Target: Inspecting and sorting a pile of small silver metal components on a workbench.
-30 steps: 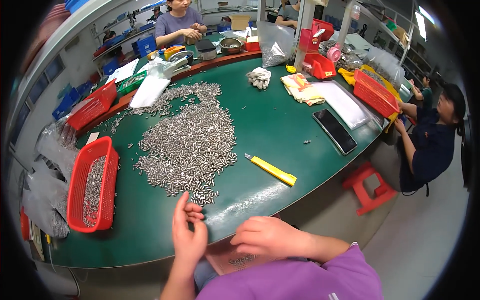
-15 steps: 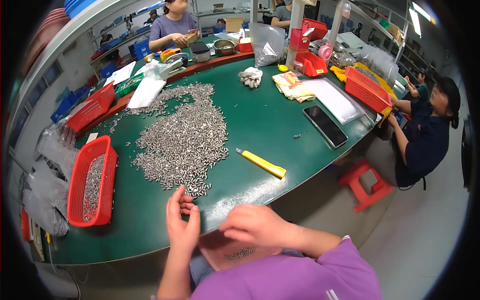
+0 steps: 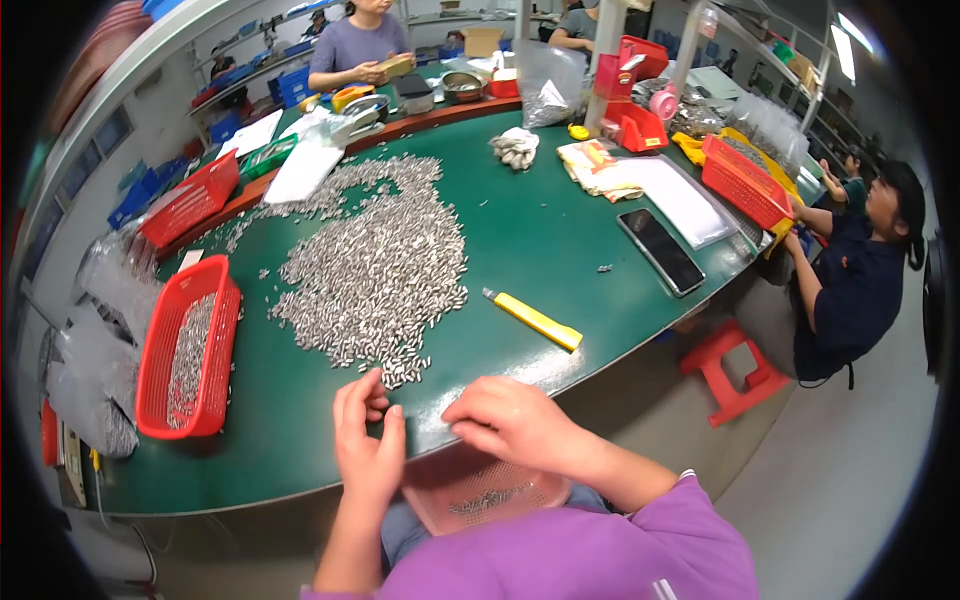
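A heap of small silvery metal pins (image 3: pixel 375 260) spreads over the green table (image 3: pixel 450 410). My left hand (image 3: pixel 368 435) is at the heap's near tip, its fingers bent and its thumb apart, with nothing seen in it. My right hand (image 3: pixel 525 425) hovers by the table's front edge. Its fingers are curled together with the thumb beneath, and whatever they may hold is hidden. Below the edge, on my lap, a pink perforated basket (image 3: pixel 430 500) contains some pins; my right hand and forearm cover part of it.
Right of the heap lies a yellow utility knife (image 3: pixel 535 320), with a black phone (image 3: pixel 660 250) farther right. A red basket (image 3: pixel 225 370) of pins stands at left. White gloves (image 3: pixel 514 148) lie farther back. A co-worker (image 3: pixel 850 280) sits at right near a red stool (image 3: pixel 735 385); another person (image 3: pixel 355 50) works opposite.
My right hand has moved up toward the table edge, its fingers less blurred. My left hand stays near the heap's tip. The whole view has shifted slightly.
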Tool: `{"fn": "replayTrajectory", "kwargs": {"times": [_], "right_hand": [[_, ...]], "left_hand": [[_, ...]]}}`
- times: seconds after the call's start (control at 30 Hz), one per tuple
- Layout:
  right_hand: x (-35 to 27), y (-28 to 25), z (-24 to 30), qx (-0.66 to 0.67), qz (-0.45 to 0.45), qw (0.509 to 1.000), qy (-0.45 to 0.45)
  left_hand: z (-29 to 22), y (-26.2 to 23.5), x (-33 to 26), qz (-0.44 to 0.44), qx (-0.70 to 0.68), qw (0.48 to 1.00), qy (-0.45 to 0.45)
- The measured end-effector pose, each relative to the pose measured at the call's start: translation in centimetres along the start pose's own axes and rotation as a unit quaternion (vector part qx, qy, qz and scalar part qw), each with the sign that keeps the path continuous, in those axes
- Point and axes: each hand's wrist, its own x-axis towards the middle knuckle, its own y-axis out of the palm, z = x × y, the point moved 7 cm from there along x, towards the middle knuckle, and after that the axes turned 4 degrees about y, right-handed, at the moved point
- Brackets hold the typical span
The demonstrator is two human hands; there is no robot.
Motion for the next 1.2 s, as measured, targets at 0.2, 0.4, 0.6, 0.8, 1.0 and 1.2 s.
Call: {"fn": "replayTrajectory", "kwargs": {"times": [0.2,0.4,0.6,0.8,1.0,1.2], "right_hand": [[2.0,-2.2,-1.4,-0.084,0.0,0.995,0.06],[4.8,0.1,-1.9,-0.088,0.042,0.991,0.093],[6.5,2.5,-2.6,-0.07,0.067,0.994,0.059],[8.9,0.6,-2.9,-0.108,0.044,0.993,-0.008],[11.3,4.1,-4.7,-0.139,0.079,0.986,-0.056],[10.7,5.7,-5.5,-0.146,0.147,0.977,-0.054]], "left_hand": [[-0.6,-1.5,0.8,0.032,0.119,0.991,-0.051],[0.0,-0.8,1.9,0.082,0.145,0.984,-0.064],[0.4,1.4,2.7,0.109,0.089,0.989,-0.034],[0.2,-0.5,4.2,0.112,0.227,0.967,0.005],[4.2,1.1,6.6,0.257,0.267,0.928,-0.024],[3.9,2.3,6.2,0.253,0.236,0.937,0.039]]}}
